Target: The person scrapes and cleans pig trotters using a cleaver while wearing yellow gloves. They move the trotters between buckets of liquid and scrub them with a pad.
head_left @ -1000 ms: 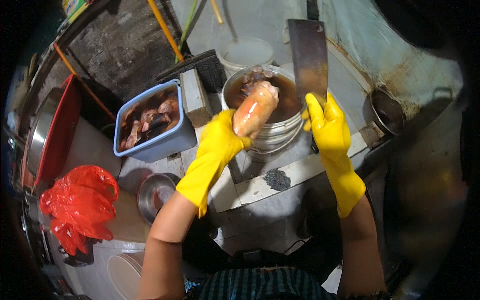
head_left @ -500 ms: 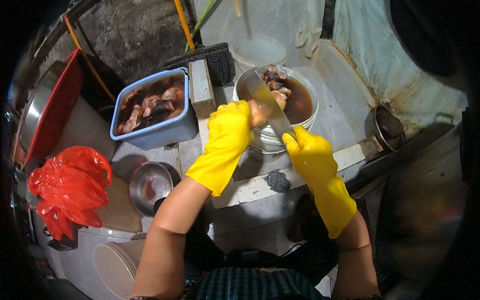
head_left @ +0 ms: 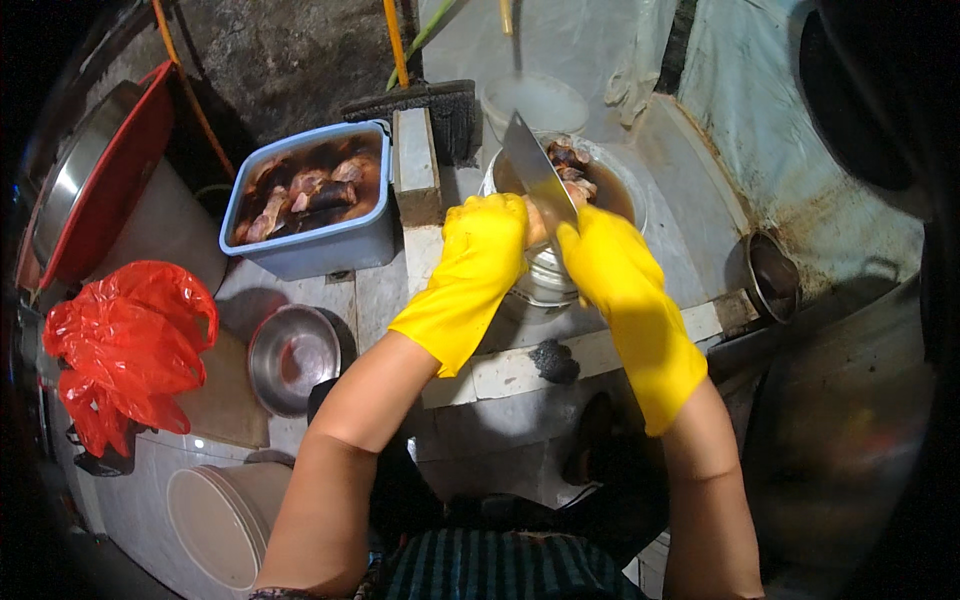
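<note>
Clasps a pinkish piece of meat (head_left: 536, 226) in the yellow-gloved left hand (head_left: 478, 235), curled firmly around it and hiding most of it. Grips a cleaver (head_left: 540, 170) in the yellow-gloved right hand (head_left: 612, 260), closed over the handle, with the blade slanting up toward the far left. Holds the piece of meat at the near left side of a white bucket (head_left: 548, 285), just left of the blade. Cannot tell whether blade and meat are touching.

Inside the white bucket, see brown liquid (head_left: 615, 200) with darker chunks (head_left: 573, 170) poking out toward the far side. Just beyond it, see a pale pail (head_left: 535, 100); to its left, a broom (head_left: 450, 115) with a dark head, and nearer, a tile-faced block (head_left: 415, 165). Left of the block, find a blue tub (head_left: 330, 250) filled with bony cuts (head_left: 305, 190) in dark liquid.

Farther left, notice a red basin (head_left: 140, 170) tipped on its side against a metal basin (head_left: 85, 165). Nearer, see a red plastic bag (head_left: 130, 340), a metal bowl (head_left: 295, 360) to its right, and pale stacked tubs (head_left: 215, 525) nearest of all. Near the white bucket, spot a dark grey scouring pad (head_left: 555, 362) on the ledge; to the right, a dark pan (head_left: 775, 280).
</note>
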A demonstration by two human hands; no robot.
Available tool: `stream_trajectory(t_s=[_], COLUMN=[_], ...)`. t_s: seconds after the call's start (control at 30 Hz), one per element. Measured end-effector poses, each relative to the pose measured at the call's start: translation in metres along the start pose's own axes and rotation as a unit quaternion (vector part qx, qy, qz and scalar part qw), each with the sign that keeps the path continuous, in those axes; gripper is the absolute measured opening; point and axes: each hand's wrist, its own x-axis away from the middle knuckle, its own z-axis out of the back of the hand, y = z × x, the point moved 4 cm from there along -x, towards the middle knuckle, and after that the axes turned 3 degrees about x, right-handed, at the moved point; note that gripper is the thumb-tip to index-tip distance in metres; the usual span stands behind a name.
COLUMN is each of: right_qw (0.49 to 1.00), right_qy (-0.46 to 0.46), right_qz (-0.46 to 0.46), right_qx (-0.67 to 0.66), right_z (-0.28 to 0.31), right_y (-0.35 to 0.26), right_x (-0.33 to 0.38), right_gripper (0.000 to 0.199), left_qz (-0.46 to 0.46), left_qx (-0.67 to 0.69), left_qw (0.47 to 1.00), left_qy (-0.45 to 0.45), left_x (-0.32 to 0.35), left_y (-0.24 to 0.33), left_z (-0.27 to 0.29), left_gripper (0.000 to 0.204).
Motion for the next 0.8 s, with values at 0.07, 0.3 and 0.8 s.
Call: stream_trajectory(t_s=[0.07, 0.3, 0.8], right_qw=[0.999, 0.98, 0.961], right_qy=[-0.031, -0.187, 0.005], right_qz=[0.0, -0.068, -0.191], right_qx=[0.036, -0.012, -0.202], right_z=[-0.004, 0.009, 0.044], right_y=[-0.027, -0.035, 0.099], right_x=[-0.032, -0.043, 0.103], right_gripper=[0.042, 0.038, 0.031], left_qz=[-0.016, 0.021, 0.22], left_qx=[-0.014, 0.009, 0.338], left_qw=[0.999, 1.0, 0.912], left_qy=[0.028, -0.011, -0.073], left_x=[0.005, 0.002, 0.02], left_y=[-0.008, -0.012, -0.105], left_z=[0.002, -0.013, 0.044], left_gripper=[0.05, 0.049, 0.054])
